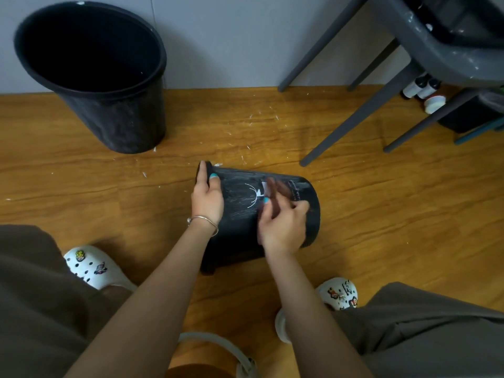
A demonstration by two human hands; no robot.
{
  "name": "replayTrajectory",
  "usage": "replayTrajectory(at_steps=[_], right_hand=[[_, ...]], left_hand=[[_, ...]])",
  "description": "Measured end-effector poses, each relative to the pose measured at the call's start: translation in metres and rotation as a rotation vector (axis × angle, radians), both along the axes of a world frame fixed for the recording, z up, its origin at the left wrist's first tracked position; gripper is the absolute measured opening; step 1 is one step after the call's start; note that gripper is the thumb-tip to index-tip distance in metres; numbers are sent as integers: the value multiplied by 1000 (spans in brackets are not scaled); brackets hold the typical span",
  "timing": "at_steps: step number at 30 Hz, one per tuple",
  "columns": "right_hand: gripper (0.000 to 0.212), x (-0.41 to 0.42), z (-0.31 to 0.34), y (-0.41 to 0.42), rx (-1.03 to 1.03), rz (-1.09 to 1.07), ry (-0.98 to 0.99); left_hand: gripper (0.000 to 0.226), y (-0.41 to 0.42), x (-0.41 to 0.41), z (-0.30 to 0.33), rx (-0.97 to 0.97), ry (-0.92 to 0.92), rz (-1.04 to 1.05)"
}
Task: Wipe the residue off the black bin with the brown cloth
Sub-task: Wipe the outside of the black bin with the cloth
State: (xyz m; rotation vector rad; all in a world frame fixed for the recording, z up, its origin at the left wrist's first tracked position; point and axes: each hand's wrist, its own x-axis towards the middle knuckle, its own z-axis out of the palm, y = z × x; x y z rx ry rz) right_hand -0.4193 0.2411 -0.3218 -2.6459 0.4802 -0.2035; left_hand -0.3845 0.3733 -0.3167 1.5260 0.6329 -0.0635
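Note:
A small black bin [240,197] lies on its side on the wooden floor, with white streaks of residue and a white printed mark on its upturned wall. My left hand [207,196] grips its left end, thumb on the wall and fingers over the edge. My right hand [283,225] pinches a small brown cloth [275,190] and holds it against the bin's wall near a white label; hand and cloth are motion-blurred.
A larger black bin [92,72] stands upright at the back left by the wall. Grey chair legs [351,124] rise at the right, with bottles [420,88] behind them. White specks lie on the floor [261,118]. My feet in white clogs [90,266] flank the bin.

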Motion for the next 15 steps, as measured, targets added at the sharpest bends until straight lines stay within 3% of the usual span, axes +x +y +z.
replayTrajectory(at_steps=[3,5,9,11,15], right_hand=[[30,-18,3,29,14,357,-101],[31,-12,0,11,-23,455,-81],[28,3,-3,-17,33,80,-34],[29,0,1,7,15,44,-9],[34,-22,5,34,4,491,-75]], left_hand=[[49,4,2,-6,-68,7,47],[50,5,0,-6,-93,2,40],[50,0,1,-4,-115,-45,48],[50,1,3,-4,-180,-35,92],[50,8,4,-9,-347,-7,164]])
